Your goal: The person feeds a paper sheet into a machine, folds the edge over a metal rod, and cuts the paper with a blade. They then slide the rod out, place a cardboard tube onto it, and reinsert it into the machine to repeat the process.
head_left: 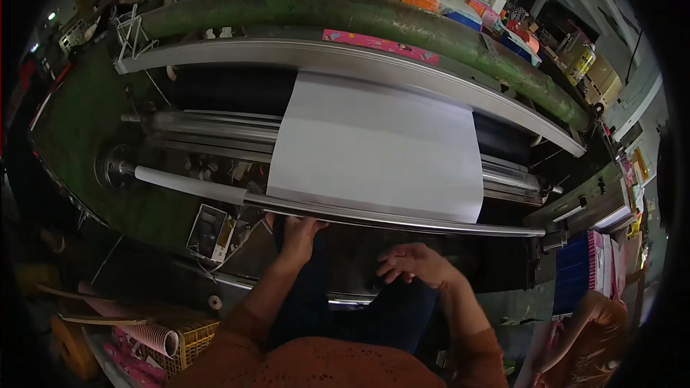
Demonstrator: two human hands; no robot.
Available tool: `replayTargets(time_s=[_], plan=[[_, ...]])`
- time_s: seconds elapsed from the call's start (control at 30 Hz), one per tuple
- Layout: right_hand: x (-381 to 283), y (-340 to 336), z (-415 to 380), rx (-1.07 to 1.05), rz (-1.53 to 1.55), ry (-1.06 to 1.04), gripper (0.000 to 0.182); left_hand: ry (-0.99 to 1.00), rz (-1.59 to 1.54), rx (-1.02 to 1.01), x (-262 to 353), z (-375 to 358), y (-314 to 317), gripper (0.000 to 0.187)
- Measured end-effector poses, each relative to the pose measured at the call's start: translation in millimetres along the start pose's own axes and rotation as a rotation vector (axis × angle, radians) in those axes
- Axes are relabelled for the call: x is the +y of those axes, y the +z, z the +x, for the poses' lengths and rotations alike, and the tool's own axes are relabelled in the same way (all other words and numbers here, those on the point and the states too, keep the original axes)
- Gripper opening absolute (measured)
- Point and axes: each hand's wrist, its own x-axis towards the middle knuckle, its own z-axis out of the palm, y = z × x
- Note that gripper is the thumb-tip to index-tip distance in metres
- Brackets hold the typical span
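A wide white sheet [377, 144] runs down from under a metal crossbar [237, 50] to a long shiny metal bar [402, 225] nearest my body. A white tube [187, 184] covers the left part of that near bar. My left hand [296, 238] reaches up to the bar's underside, just below the sheet's lower left corner. Most of its fingers are hidden behind the bar, so their grip does not show. Lower and to the right, my right hand [417, 264] hovers in front of the bar, fingers loosely bent and apart, with nothing in them.
A large green roller [302, 11] spans the machine's back, with a pink printed strip [381, 46] before it. A small open box [213, 233] sits left below the bar. A yellow crate [194, 345] stands lower left. A co-worker's arm [575, 327] shows lower right, beside blue stacked material [573, 269].
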Motion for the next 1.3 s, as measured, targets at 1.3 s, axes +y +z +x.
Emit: replayTargets(time_s=[1.3], plan=[[-20.1,-36.3,-8.4,1.175,-1.297,-0.674,0.023,1.255,1.676,-0.436,41.2,2.6,77.5,0.037]])
